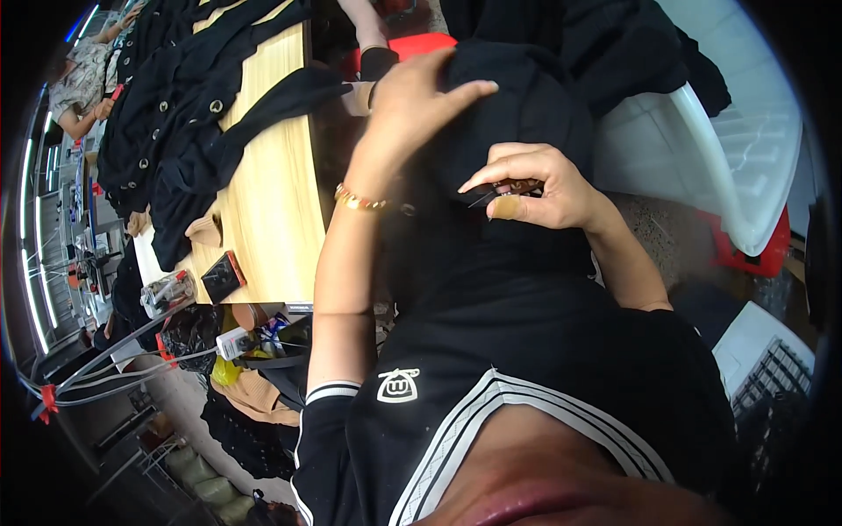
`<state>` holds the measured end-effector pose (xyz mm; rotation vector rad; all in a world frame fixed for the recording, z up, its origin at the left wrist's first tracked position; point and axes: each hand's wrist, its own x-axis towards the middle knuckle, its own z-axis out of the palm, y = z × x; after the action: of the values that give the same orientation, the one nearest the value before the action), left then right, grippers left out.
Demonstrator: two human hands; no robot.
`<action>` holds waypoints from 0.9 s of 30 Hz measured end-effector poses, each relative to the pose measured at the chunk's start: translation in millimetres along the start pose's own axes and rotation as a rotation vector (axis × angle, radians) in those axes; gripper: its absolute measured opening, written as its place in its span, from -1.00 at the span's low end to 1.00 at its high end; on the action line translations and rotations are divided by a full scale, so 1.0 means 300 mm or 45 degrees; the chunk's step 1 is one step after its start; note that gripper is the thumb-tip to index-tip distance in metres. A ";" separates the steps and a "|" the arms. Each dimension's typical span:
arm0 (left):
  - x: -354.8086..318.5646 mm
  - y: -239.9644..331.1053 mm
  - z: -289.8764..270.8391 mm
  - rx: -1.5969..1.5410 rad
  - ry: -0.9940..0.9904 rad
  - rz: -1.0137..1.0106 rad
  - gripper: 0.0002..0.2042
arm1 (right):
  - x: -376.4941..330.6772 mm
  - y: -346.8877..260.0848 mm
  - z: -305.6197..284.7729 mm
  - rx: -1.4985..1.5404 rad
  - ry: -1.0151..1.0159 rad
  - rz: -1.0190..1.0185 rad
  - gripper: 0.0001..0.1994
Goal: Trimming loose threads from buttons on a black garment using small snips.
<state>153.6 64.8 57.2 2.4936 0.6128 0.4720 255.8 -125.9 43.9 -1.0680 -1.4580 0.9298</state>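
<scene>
Black cloth (537, 92), long axis seemingly away from us, lies ahead of our right grip (554, 187), which clasps a small dark tool (521, 187); our left grip (412, 101), fingers spread, sits nearer, apparently touching it.

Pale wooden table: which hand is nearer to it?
Left. The left hand is beyond the right edge of the wooden table; the right hand is farther right.

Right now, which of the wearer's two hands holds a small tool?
The right hand, with a tan wrap on its thumb: it grips a small dark tool. The left hand is spread over black cloth, no tool showing.
</scene>
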 end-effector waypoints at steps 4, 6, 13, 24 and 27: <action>0.056 0.025 0.017 0.193 -0.107 0.019 -0.35 | -0.030 -0.014 -0.016 -0.112 0.038 0.028 -0.74; 0.059 0.091 -0.010 0.313 -0.220 0.078 -0.52 | -0.064 -0.014 -0.038 -0.151 0.057 0.094 -0.74; 0.021 0.099 -0.464 0.338 -0.201 -0.011 -0.63 | -0.053 -0.025 -0.040 -0.066 0.065 0.017 -0.71; -0.383 -0.512 -2.126 0.358 2.072 -0.356 -0.67 | 0.053 -0.025 -0.034 0.096 -0.135 -0.165 -0.66; -0.378 -0.701 -1.933 0.368 2.140 -0.987 0.09 | 0.004 -0.009 -0.039 0.063 -0.085 -0.048 -0.67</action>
<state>-265.2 401.5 380.7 1.2359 2.1392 2.1440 266.9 -125.5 48.6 -0.9783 -1.4972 0.9785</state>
